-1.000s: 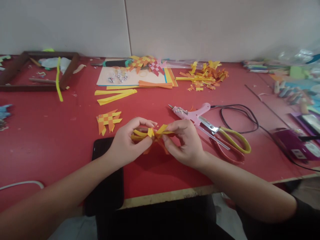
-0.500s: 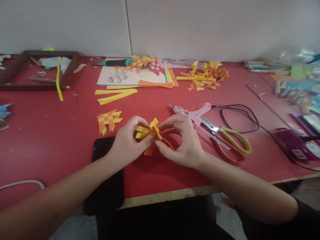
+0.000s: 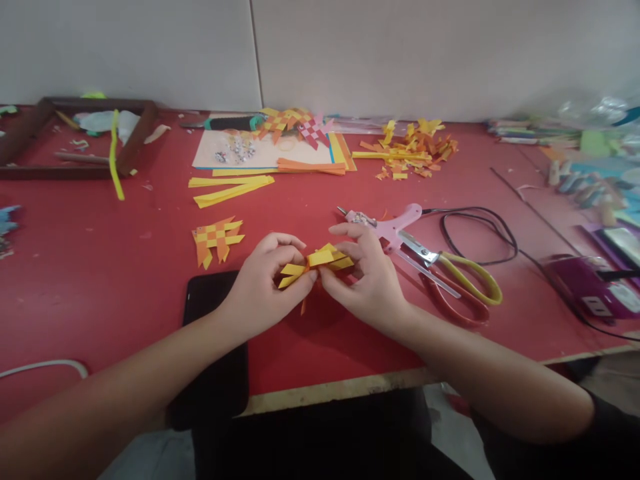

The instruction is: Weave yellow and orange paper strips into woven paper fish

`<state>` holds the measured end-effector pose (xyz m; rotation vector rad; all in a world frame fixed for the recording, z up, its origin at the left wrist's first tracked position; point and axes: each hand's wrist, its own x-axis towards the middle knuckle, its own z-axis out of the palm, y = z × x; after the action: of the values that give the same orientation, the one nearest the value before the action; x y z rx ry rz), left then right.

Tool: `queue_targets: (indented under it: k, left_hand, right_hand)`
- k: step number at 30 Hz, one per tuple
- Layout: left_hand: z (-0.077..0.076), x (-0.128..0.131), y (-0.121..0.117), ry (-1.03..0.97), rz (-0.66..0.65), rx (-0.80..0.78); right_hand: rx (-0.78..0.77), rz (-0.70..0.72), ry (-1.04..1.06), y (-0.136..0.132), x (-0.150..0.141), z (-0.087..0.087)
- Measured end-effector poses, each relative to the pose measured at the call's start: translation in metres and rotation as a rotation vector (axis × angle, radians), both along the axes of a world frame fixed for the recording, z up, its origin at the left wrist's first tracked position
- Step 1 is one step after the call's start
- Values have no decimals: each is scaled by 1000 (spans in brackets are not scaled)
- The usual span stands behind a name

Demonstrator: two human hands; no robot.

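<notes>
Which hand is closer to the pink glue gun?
Right. The right hand sits just beside the pink glue gun, near its nozzle; the left hand is farther away across the paper strips.

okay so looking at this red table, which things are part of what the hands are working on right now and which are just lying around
In hand: left hand and right hand pinching the yellow and orange paper strips.

Lying about: woven paper piece, pink glue gun, scissors, black phone, paper scraps.

Yellow and orange paper on a red table (image 3: pixel 100 280)
The strips (image 3: pixel 316 261) in hand are yellow and orange; a woven piece (image 3: pixel 216 240) shows an orange-yellow checker; glue gun (image 3: pixel 385 225) pink, scissors (image 3: pixel 453 283) yellow-and-red-handled, phone (image 3: pixel 213 347) black
</notes>
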<state>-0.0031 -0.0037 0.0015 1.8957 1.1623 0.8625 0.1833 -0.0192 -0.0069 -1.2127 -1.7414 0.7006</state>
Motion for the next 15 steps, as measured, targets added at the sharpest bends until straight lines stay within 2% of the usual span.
queue_targets:
  k: [8, 12, 15]
  left_hand:
    - [-3, -1, 1, -14, 68, -59]
    - [-2, -1, 0, -3, 87, -70]
    - [0, 0, 1, -12, 100, -100]
  right_hand:
    - [21, -31, -13, 1, 1, -4]
    - [199, -59, -77, 2, 3, -5]
    - [339, -15, -154, 5, 5, -4]
